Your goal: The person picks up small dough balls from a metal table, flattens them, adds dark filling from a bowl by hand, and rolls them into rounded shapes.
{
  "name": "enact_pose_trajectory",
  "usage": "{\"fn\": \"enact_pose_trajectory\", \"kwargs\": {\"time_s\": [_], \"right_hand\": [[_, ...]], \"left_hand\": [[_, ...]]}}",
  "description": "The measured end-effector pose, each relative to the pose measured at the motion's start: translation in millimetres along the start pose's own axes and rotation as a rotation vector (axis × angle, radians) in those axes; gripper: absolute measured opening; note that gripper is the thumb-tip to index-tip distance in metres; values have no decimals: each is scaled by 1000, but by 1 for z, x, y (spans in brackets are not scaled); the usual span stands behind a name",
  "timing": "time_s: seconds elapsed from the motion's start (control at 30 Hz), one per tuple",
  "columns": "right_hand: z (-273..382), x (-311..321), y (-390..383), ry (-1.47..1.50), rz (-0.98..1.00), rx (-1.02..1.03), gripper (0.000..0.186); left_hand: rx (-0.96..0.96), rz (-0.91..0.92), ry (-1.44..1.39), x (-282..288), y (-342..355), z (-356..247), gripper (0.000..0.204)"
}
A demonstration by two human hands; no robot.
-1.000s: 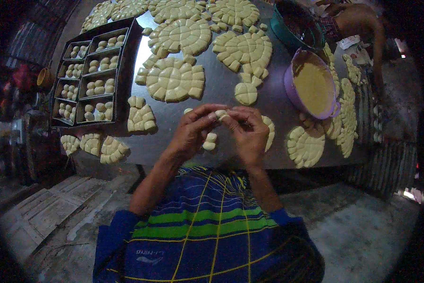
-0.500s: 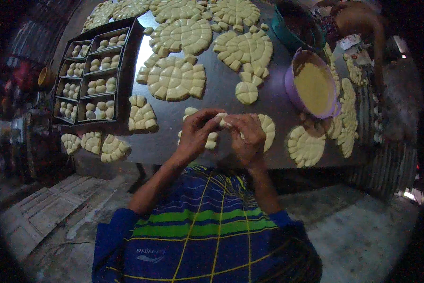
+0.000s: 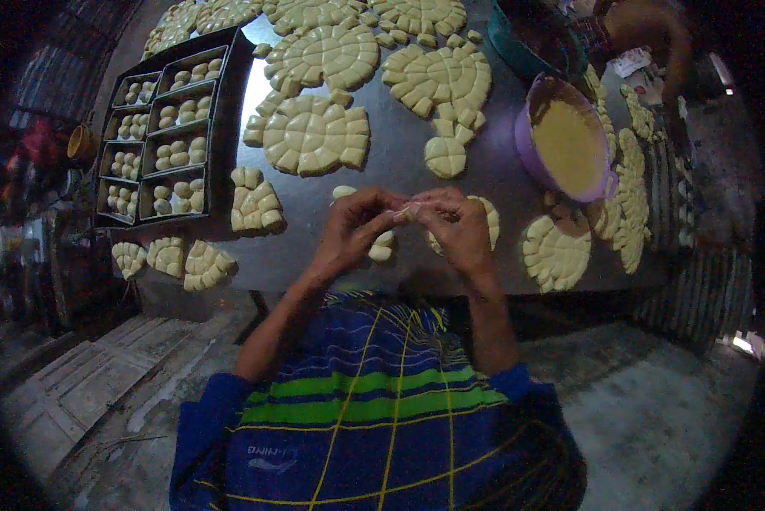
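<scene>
Both hands meet above the near table edge, fingertips pressed together at a small pale dough piece. Left hand pinches it from 9 o'clock, right hand from 3 o'clock; the piece sits between thumbs and forefingers, mostly covered (only a sliver shows).

Just under the hands, three or so loose dough bits lie on the table, partly hidden by fingers. A scored dough disc lies half under the right hand.

Count, as far as the view allows: about nine scored discs on the table top, whole or broken, plus more down the 3 o'clock edge that blur together. One large disc at 11 o'clock of the hands, one small round at 12. One purple bowl of yellow filling at 2 o'clock; one teal bowl beyond it. One black tray at 10 o'clock, eight compartments, each holding shaped balls.

Room: bare metal strip between hands and the large disc; also bare from the hands toward the purple bowl. Near edge runs just below the wrists. Another person's arm at the far 1 o'clock corner.
</scene>
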State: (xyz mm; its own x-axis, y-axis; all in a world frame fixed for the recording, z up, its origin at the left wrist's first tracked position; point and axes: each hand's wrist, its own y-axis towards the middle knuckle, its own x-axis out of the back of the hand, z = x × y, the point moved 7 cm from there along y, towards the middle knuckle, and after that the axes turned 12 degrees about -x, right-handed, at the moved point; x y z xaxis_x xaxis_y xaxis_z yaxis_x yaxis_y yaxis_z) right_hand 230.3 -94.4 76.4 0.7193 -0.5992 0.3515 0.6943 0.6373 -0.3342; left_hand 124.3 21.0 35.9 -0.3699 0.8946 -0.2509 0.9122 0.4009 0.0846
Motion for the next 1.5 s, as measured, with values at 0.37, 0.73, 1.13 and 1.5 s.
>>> {"fn": "enact_pose_trajectory", "kwargs": {"time_s": [0.37,0.73,1.13,1.5], "right_hand": [[4,-4,35,378,190,-144,24],[8,-17,17,98,65,114,32],[-50,-28,19,222,329,-144,37],[-66,-37,25,-457,-128,382,25]], "left_hand": [[-80,67,-335,12,26,-32,59],[96,-185,-414,26,17,9,66],[161,23,-336,8,-7,27,82],[-82,-351,-305,98,-15,13,61]]}}
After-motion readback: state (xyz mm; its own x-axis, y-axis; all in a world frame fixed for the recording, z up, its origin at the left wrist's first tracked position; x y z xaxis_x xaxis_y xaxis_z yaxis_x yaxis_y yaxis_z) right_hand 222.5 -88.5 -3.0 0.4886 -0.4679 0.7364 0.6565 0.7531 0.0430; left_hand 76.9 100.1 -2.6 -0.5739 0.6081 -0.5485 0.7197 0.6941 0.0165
